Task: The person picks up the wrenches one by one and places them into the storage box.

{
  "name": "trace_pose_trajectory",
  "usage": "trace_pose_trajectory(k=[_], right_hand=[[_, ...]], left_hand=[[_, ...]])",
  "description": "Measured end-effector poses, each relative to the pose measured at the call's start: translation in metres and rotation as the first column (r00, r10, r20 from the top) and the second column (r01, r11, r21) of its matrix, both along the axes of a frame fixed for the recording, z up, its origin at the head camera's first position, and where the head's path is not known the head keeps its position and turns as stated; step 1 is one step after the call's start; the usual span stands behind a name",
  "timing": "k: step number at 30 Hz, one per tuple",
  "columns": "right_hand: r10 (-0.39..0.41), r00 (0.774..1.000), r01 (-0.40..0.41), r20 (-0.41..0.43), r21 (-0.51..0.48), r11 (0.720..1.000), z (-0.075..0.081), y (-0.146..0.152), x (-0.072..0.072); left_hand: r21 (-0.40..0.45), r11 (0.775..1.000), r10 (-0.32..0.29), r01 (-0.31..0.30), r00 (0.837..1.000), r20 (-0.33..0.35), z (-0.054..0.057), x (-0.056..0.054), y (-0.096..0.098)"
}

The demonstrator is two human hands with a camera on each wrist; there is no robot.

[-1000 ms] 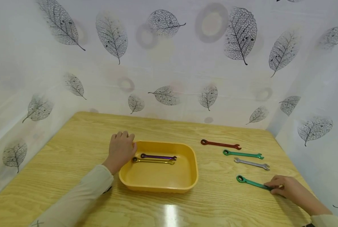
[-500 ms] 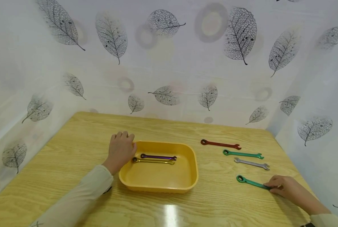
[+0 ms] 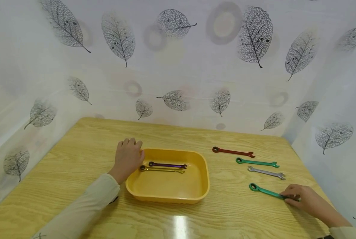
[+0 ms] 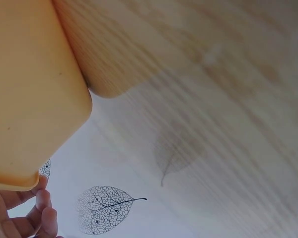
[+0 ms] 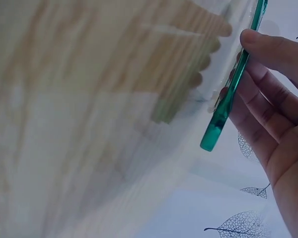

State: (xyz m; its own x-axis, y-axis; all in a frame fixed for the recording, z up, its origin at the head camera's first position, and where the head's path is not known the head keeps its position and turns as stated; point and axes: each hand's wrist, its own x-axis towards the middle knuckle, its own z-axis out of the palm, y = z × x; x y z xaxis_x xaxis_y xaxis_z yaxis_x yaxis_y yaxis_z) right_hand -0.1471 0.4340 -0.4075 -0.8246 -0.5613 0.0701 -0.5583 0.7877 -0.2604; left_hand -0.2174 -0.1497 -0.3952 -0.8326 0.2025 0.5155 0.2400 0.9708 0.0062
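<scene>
Right hand (image 3: 305, 199) pinches nearest green wrench (image 3: 267, 192) off-centre, on desk (image 3: 231, 219) at yellow tray's (image 3: 166, 200) 3 o'clock, so lopsided weight could twist it loose if lifted; left hand (image 3: 128, 159) grips tray's 10 o'clock corner.

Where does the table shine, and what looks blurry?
Head view: white glare on the table, at the picture's bottom; left wrist view: its grain looks smeary; right wrist view: smeary wood too, but the held green wrench looks sharper.
</scene>
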Motion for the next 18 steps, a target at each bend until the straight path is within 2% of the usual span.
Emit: trace_pose_trajectory(k=[3, 7, 13, 18], right_hand=[[-0.035, 0.999, 0.035, -0.01, 0.015, 0.999, 0.0019, -0.0018, 0.0006], [-0.03, 0.999, 0.03, -0.023, 0.003, 1.0, -0.0003, -0.0022, -0.0001], [-0.017, 0.997, 0.02, 0.079, -0.042, 0.999, -0.004, 0.003, -0.0037], [-0.074, 0.989, 0.074, 0.126, 0.003, 0.997, 0.0018, 0.0007, -0.005]], left_hand=[[0.004, 1.0, 0.001, -0.001, 1.0, 0.006, -0.0003, -0.0005, 0.0001], [0.007, 1.0, 0.0, 0.0, 1.0, 0.003, -0.0006, -0.0005, -0.0001], [0.003, 1.0, 0.002, -0.002, 1.0, 0.007, -0.0025, -0.0008, -0.0004], [0.008, 1.0, 0.0, 0.0, 1.0, 0.004, -0.0015, -0.0001, 0.0]])
